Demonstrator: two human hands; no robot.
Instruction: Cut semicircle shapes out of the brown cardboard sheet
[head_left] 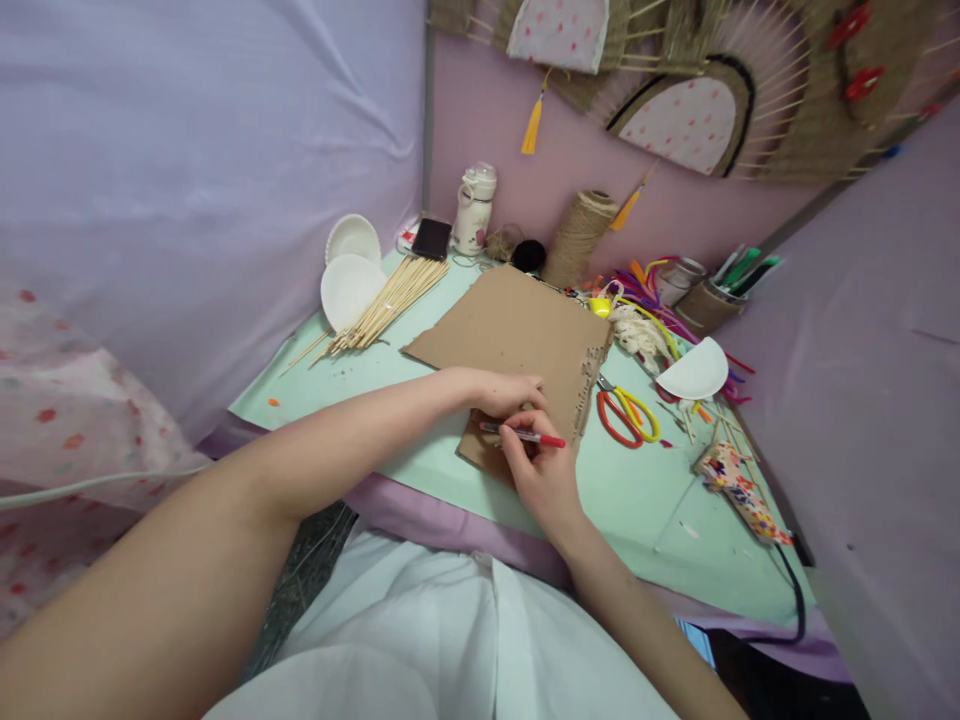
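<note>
A large sheet of brown cardboard (517, 320) lies on the table in front of me, its right edge torn and showing the corrugation. My right hand (544, 475) grips a red-capped pen (532, 436) over the sheet's near part. The pen lies nearly level, its other end pointing left. Just beyond it, my left hand (508, 394) rests on the cardboard with curled fingers; what is under them is hidden. A browner cardboard part (484, 452) shows below the hands; I cannot tell if it is separate. Scissors (628, 415) with red and yellow handles lie right of the sheet.
Left stand bamboo sticks (394, 305), white paper plates (352, 290) and a dark phone-like object (431, 239). Behind are a white bottle (474, 212) and a twine spool (581, 238). Rightward lie a half plate (696, 370), a pen cup (709, 305) and a flower-patterned glue-gun-like tool (742, 492).
</note>
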